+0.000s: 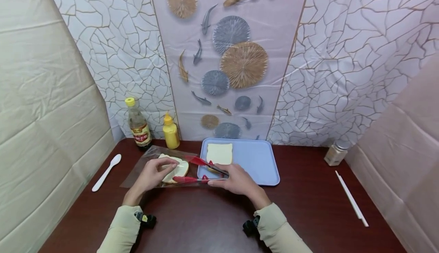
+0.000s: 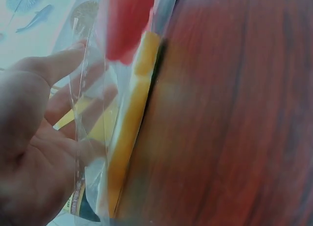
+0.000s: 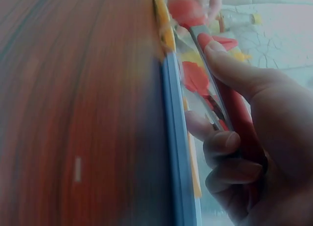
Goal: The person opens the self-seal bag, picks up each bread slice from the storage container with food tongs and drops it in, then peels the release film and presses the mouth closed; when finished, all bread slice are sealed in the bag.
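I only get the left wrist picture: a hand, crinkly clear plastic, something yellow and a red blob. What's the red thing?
Observer: A pair of red tongs, gripped by the right hand, their tips reaching into the clear bag.
Operator: And the yellow?
Observer: A slice of bread inside that bag, which the left hand holds.
Operator: Any more bread around?
Observer: One slice lies on a blue tray just right of the bag.

Left hand (image 1: pixel 153 175) holding clear bag (image 1: pixel 151 165) of bread, right hand (image 1: pixel 236 180) holding red tongs (image 1: pixel 199 170), blue tray (image 1: pixel 257 161)
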`<state>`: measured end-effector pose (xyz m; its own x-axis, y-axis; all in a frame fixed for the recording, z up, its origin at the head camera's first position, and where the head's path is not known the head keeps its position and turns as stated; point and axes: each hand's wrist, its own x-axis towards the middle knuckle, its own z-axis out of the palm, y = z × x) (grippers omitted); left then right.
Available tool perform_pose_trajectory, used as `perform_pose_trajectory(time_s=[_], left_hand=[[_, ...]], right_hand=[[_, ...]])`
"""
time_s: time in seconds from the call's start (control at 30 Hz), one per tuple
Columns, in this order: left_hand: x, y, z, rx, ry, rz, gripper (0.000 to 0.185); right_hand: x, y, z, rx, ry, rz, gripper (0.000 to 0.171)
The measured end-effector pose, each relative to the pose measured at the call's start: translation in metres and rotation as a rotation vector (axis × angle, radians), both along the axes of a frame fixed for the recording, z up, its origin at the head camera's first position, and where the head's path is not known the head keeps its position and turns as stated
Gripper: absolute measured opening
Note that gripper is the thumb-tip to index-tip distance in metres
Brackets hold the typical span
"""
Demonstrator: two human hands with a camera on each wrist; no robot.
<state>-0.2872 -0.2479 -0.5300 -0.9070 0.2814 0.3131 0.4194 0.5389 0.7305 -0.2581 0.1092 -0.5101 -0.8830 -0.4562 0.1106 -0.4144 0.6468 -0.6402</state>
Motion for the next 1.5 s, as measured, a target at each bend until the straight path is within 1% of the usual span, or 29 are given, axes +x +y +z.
perform_pose_trajectory(time_s=[0.07, 0.13, 0.2, 0.33, 0.4, 0.5, 0.7, 0.93, 1.07, 1.17, 1.3, 1.4, 1.5], left_hand=[[0.002, -0.001, 0.0, -0.025, 0.025, 0.026, 0.013], [0.004, -0.003, -0.001, -0.044, 0.05, 0.046, 0.013], [0.005, -0.005, -0.001, -0.054, 0.065, 0.055, 0.014], [0.005, -0.007, -0.002, -0.062, 0.071, 0.069, 0.014], [0.005, -0.008, -0.002, -0.067, 0.077, 0.079, 0.013], [0.005, -0.008, -0.002, -0.066, 0.085, 0.09, 0.013], [0.003, -0.005, -0.002, -0.064, 0.085, 0.082, 0.013], [0.001, -0.002, -0.001, -0.061, 0.091, 0.089, 0.013], [-0.001, 0.0, -0.001, -0.069, 0.096, 0.078, 0.014], [-0.001, 0.001, -0.001, -0.075, 0.101, 0.081, 0.013], [0.0, 0.003, 0.001, -0.079, 0.105, 0.085, 0.012], [0.001, 0.003, 0.001, -0.076, 0.099, 0.081, 0.012], [0.0, 0.002, 0.001, -0.072, 0.083, 0.08, 0.012]], right_hand=[[0.003, 0.01, -0.001, -0.029, 0.001, -0.008, 0.078], [0.007, 0.019, -0.003, -0.047, 0.008, -0.038, 0.079], [0.01, 0.028, -0.006, -0.054, 0.026, -0.088, 0.082], [0.013, 0.042, -0.01, -0.017, 0.09, -0.209, 0.087], [0.013, 0.046, -0.011, -0.007, 0.098, -0.251, 0.088], [0.013, 0.048, -0.01, 0.016, 0.089, -0.28, 0.088], [0.017, 0.044, -0.007, 0.072, 0.074, -0.345, 0.087], [0.022, 0.048, 0.0, 0.104, 0.008, -0.431, 0.089], [0.028, 0.064, 0.003, 0.137, 0.007, -0.465, 0.091], [0.035, 0.083, 0.002, 0.152, 0.004, -0.481, 0.094], [0.043, 0.109, 0.002, 0.15, -0.03, -0.501, 0.096], [0.046, 0.122, 0.003, 0.132, -0.059, -0.497, 0.097], [0.044, 0.126, 0.003, 0.121, -0.07, -0.485, 0.099]])
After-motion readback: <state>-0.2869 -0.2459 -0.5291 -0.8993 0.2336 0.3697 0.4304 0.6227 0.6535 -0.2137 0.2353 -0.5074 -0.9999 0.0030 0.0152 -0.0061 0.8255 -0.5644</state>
